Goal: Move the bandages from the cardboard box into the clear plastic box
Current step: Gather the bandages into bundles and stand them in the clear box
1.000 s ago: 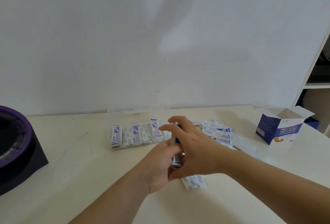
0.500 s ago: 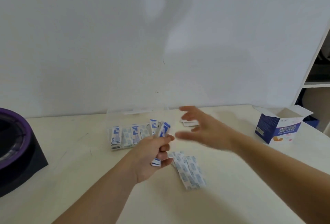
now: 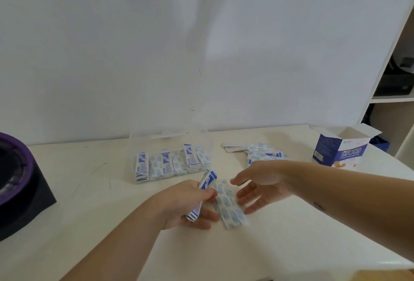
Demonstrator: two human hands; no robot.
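Pale desk (image 3: 89, 191): left grip (image 3: 186, 202) clamps a bandage stack (image 3: 207, 182); right grip (image 3: 262, 182) hovers, fingers apart, by loose bandages (image 3: 230, 209). Best gather those flat, squared, before the clear plastic box (image 3: 134, 146).

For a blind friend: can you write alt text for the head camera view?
A person's left hand grips a stack of bandages over a cream table, while the open right hand reaches toward loose bandages beside it. Behind are a clear plastic box holding bandages and an open cardboard box.

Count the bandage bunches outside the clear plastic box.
3: one stack gripped in the left hand, one strip on the table between the hands, one pile behind the right hand. Some may be hidden.
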